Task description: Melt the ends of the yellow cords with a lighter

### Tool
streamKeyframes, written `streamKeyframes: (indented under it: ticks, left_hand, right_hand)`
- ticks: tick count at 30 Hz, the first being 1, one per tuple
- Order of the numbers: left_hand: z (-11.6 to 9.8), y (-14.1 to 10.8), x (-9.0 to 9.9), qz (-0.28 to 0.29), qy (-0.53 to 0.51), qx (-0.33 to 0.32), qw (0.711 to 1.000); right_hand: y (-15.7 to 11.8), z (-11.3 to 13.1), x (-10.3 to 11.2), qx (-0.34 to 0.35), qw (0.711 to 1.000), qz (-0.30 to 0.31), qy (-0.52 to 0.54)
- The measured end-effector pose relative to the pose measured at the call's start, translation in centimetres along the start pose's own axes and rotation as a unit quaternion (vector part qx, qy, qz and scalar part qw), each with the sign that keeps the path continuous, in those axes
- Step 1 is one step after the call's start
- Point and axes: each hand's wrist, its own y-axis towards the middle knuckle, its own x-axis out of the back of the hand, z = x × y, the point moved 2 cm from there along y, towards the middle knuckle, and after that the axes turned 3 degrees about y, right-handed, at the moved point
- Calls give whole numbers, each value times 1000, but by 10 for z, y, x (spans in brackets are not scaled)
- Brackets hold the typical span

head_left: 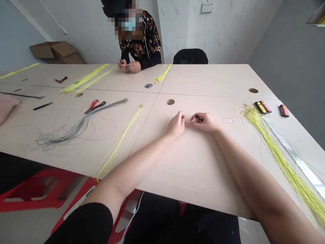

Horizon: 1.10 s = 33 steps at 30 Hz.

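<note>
My left hand [176,124] rests above the table with thumb and fingers pinched together; anything between them is too small to make out. Just to its right, my right hand [205,122] is curled around a small black tool with an orange end [199,117], most of it hidden by the fingers. The two hands nearly meet but stay apart. Left of my left arm lies a thin bundle of yellow strands [119,144] with gold-coloured ends. A thicker yellow strand bundle [276,152] stretches along the table to the right of my right arm.
Red-and-black pliers [94,106] lie beside a grey strand bundle [83,122]. Several small black, red and yellow items [284,110] stand at right near a metal ruler [297,156]. A co-worker [139,44] works across the table [188,169]. Another person's arm [7,106] enters at left.
</note>
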Motion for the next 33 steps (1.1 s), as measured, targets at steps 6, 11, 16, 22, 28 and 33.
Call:
streamKeyframes:
  ticks: [6,11,16,22,28,33]
  left_hand:
    - [-3,-1,1,9,10,10,1000]
    - [-6,-1,2,25,12,5,1000]
    - [-8,-2,4,36,6,1,999]
    - [-9,-1,4,49,5,-1,999]
    - [-10,-1,4,59,4,-7,998]
    - [-11,-2,4,64,8,-1,998]
  right_hand:
    - [1,-1,-3,-11,999,15,-41]
    - [1,1,-4,-10,996,31,-80]
    - [1,2,-4,-20,997,40,-66]
    - [2,0,-4,-31,997,33,-59]
    - [2,2,-4,-24,997,41,-56]
    - [1,3,-3,-24,997,46,-61]
